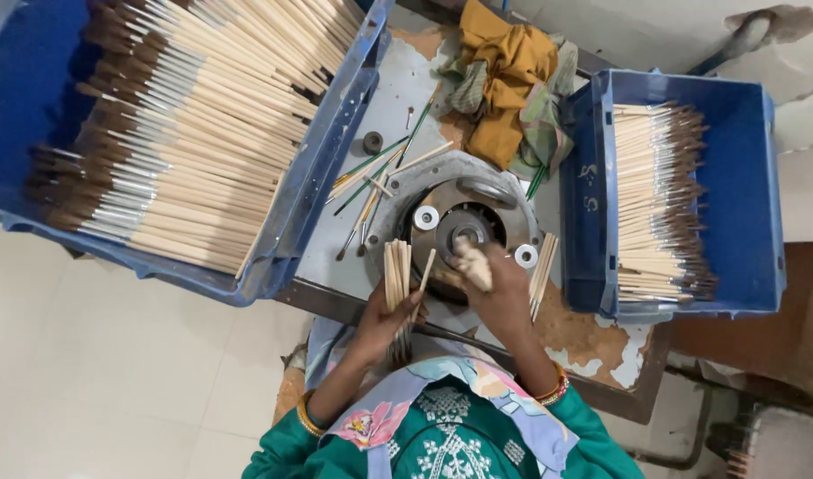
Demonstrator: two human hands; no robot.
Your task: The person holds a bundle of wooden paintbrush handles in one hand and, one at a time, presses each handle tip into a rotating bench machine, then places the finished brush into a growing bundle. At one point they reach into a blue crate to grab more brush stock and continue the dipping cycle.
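Note:
My left hand (382, 321) grips a bundle of several pale wooden brushes (398, 275), handles pointing up and away from me. My right hand (500, 288), one finger wrapped in cloth, holds a single brush against the round metal machine (464, 226) in the middle of the bench. A small stack of brushes (542, 270) lies just right of that hand.
A large blue crate (331, 151) full of brushes sits at the left, a smaller blue crate (748, 177) with brushes at the right. Loose brushes (371, 182) and crumpled cloths (504, 75) lie behind the machine. Pale floor shows at the lower left.

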